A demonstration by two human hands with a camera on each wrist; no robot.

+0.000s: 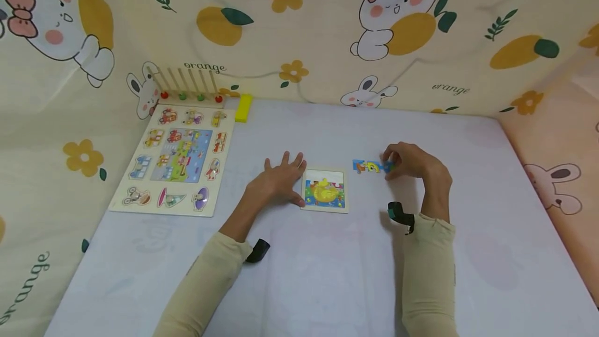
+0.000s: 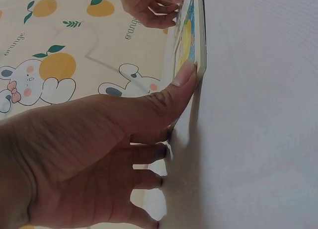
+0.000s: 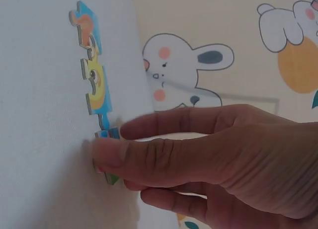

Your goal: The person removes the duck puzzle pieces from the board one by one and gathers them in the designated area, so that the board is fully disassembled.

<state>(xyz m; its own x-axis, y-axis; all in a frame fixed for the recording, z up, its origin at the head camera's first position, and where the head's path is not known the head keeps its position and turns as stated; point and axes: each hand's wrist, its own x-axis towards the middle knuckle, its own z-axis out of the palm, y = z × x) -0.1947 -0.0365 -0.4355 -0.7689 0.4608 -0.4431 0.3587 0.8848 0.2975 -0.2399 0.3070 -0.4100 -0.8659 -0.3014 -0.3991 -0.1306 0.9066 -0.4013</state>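
Observation:
A small square jigsaw tray (image 1: 347, 191) lies mid-table, partly filled with pieces showing a yellow picture (image 1: 323, 191); a pale strip along its top is bare. My left hand (image 1: 276, 183) has its fingers spread on the table to the tray's left, and the thumb (image 2: 184, 80) touches the tray's edge. To the right of the tray lies a short row of loose jigsaw pieces (image 1: 366, 166), blue with yellow and orange. At that row's right end my right hand (image 1: 409, 160) pinches a blue and green jigsaw piece (image 3: 114, 179) between thumb and fingers, partly hidden by the thumb.
On the left lies a large wooden picture board (image 1: 187, 208) with vehicle and toy shapes. Behind it stands a rack of upright wooden rods (image 1: 200, 85) with red and green beads. A yellow block (image 1: 243, 108) is beside the board. A printed cloth (image 1: 318, 30) backs the table.

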